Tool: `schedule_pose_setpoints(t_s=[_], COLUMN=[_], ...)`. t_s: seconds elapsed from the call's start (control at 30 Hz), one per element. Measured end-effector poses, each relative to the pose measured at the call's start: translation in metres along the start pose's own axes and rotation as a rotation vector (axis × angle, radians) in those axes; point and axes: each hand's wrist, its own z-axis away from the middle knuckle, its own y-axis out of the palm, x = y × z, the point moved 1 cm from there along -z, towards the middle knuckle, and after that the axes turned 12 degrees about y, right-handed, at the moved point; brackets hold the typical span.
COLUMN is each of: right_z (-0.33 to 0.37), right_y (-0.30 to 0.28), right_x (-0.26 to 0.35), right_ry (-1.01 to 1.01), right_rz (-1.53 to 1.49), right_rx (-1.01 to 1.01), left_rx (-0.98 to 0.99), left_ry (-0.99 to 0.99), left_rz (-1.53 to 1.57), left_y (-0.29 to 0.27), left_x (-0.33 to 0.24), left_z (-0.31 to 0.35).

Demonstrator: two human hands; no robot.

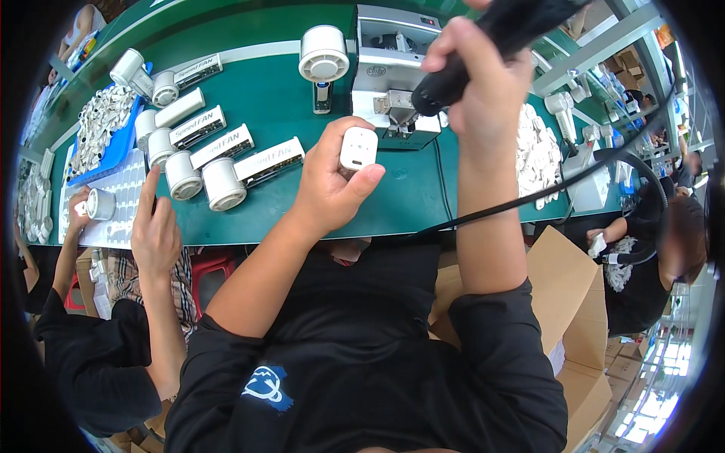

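In the head view, the left hand (pixel 336 181) grips a white, rounded plastic piece (pixel 359 146) above the smooth green table (pixel 408 198), the right hand's (pixel 483 87) fingers wrap a thick black cylindrical tool (pixel 529 23) — seemingly a fastening step, next calling for careful alignment.

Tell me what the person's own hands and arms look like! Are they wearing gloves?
No gloves: the left hand and right hand are both bare. I see no watch or bracelet on either wrist. The left sleeve and right sleeve are plain black and short, so the forearms are uncovered.
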Motion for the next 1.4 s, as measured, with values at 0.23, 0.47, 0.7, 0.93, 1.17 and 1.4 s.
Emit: schedule_pose_setpoints(t_s=[0.23,0.47,0.7,0.93,1.17,1.4], right_z=[-0.009,0.0,0.023,0.015,0.019,0.016], right_y=[-0.017,-0.021,0.013,0.016,0.005,-0.006], right_x=[-0.041,-0.038,0.034,0.026,0.027,0.028], right_ry=[-0.161,-0.029,-0.215,-0.188,-0.117,-0.025], right_rz=[-0.016,0.098,-0.23,-0.256,-0.249,-0.222], right_rx=[0.084,0.122,0.201,0.408,0.486,0.485], left_rx=[-0.038,-0.03,0.019,0.029,0.083,0.115], left_ry=[0.04,0.024,-0.016,0.001,0.159,0.116], left_rz=[0.036,0.028,0.005,-0.094,-0.267,-0.258], left_y=[0.001,0.001,0.007,0.005,0.013,0.009], left_x=[0.001,-0.003,-0.005,-0.007,-0.002,-0.013], left_z=[-0.002,-0.002,-0.003,-0.007,-0.007,-0.006])
